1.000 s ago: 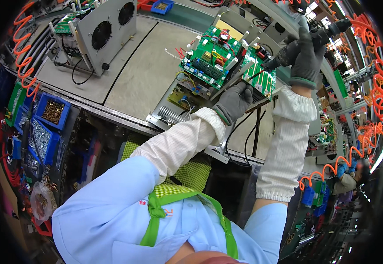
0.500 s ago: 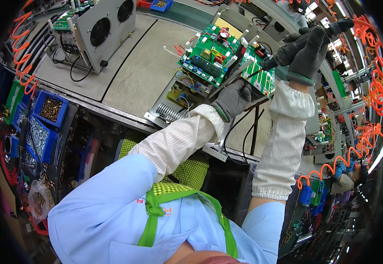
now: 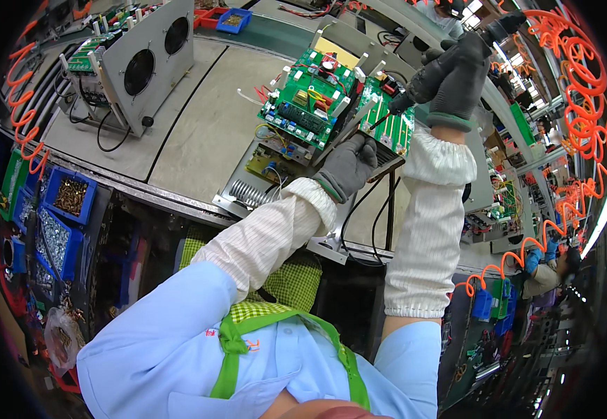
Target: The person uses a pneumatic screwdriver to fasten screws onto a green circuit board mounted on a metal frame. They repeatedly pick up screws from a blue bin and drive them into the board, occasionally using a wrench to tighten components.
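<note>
We judge the main risk to be the driver tip skating off its screw and scratching the green circuit board [image 3: 390, 129], should our right hand [image 3: 457, 73] tilt the black power screwdriver [image 3: 434, 73] it is wrapped tightly around. Just below that closed grip, our left hand [image 3: 345, 167] curls against the board's near edge, steadying the metal-framed assembly [image 3: 296, 150] on the bench [image 3: 198, 140].

The fan housing [image 3: 146, 59] stands left of the circuit board [image 3: 308, 98], parts bins [image 3: 66, 199] below the bench edge.
</note>
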The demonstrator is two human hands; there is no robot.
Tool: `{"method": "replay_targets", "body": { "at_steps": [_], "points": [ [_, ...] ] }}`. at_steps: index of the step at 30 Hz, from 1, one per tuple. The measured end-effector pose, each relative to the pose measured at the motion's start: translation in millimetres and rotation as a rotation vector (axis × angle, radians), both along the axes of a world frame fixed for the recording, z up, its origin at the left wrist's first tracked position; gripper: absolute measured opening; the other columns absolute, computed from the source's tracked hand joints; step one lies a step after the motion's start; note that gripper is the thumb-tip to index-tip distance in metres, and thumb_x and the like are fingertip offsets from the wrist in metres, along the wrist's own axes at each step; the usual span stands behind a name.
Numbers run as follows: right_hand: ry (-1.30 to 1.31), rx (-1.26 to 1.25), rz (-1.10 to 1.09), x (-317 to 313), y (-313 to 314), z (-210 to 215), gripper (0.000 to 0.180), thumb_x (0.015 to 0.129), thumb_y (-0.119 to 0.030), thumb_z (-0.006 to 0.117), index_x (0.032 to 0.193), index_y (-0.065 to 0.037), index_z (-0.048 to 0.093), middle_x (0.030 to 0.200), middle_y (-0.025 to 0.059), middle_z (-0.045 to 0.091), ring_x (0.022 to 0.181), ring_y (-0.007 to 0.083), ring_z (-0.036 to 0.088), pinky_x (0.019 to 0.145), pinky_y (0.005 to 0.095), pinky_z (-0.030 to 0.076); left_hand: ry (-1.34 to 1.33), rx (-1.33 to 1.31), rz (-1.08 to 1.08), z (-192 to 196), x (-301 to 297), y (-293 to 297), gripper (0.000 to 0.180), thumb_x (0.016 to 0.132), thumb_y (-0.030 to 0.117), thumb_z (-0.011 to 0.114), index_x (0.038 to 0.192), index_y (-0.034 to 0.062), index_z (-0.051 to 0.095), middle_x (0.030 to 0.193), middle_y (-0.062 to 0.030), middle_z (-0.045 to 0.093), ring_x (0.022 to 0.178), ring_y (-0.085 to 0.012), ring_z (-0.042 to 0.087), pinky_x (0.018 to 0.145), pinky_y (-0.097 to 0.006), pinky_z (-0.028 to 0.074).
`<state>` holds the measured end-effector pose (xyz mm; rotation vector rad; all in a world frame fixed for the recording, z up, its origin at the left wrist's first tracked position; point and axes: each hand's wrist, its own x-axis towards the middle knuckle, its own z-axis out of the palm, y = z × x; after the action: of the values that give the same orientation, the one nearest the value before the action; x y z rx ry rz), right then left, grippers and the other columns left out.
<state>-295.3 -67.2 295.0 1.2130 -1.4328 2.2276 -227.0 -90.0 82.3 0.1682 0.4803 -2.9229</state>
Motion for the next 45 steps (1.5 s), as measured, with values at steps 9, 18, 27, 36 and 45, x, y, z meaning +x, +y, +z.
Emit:
{"method": "replay_targets", "body": {
  "at_steps": [9, 18, 27, 36, 45],
  "points": [
    [-0.044, 0.136, -0.135, -5, 3, -7, 0.025, 0.078, -0.013, 0.067, 0.094, -0.003, 0.05, 0.06, 0.0105, 0.057, 0.044, 0.0191, 0.057, 0.035, 0.0294, 0.041, 0.046, -0.033, -0.031, 1, 3, -5, 0.014, 0.094, 0.009, 0.052, 0.104, -0.0002, 0.052, 0.094, -0.0105, 0.054, 0.077, -0.0156, 0.056, 0.062, -0.022, 0.051],
    [-0.083, 0.183, -0.075, 5, 1, -6, 0.025, 0.079, -0.013, 0.066, 0.095, -0.002, 0.051, 0.062, 0.0126, 0.059, 0.043, 0.0194, 0.057, 0.034, 0.0301, 0.041, 0.031, -0.024, -0.019, 0, 3, -6, 0.015, 0.094, 0.008, 0.052, 0.106, -0.0003, 0.051, 0.094, -0.0109, 0.054, 0.078, -0.0165, 0.056, 0.062, -0.021, 0.051],
    [-0.009, 0.157, -0.11, 8, -2, -6, 0.025, 0.078, -0.012, 0.067, 0.096, -0.001, 0.053, 0.062, 0.0113, 0.059, 0.05, 0.0202, 0.06, 0.043, 0.0303, 0.047, 0.036, 0.013, -0.042, 0, 1, -5, 0.017, 0.094, 0.008, 0.052, 0.108, -0.0007, 0.05, 0.093, -0.0108, 0.054, 0.076, -0.0157, 0.056, 0.061, -0.021, 0.051],
    [-0.012, 0.173, -0.093, 0, -4, -8, 0.023, 0.08, -0.014, 0.065, 0.093, -0.001, 0.052, 0.056, 0.0115, 0.056, 0.044, 0.0185, 0.056, 0.032, 0.0291, 0.039, 0.047, -0.021, -0.03, 1, 0, -6, 0.016, 0.094, 0.009, 0.051, 0.108, 0.0, 0.051, 0.09, -0.0103, 0.054, 0.073, -0.0141, 0.056, 0.059, -0.021, 0.051],
    [-0.068, 0.192, -0.087, 1, 1, -5, 0.018, 0.079, -0.01, 0.066, 0.085, -0.002, 0.051, 0.057, 0.0107, 0.057, 0.042, 0.0157, 0.054, 0.037, 0.027, 0.041, 0.035, -0.048, -0.034, 3, 0, -6, 0.014, 0.094, 0.009, 0.051, 0.107, 0.0021, 0.053, 0.088, -0.008, 0.056, 0.07, -0.0126, 0.056, 0.056, -0.021, 0.05]
  ]
}}
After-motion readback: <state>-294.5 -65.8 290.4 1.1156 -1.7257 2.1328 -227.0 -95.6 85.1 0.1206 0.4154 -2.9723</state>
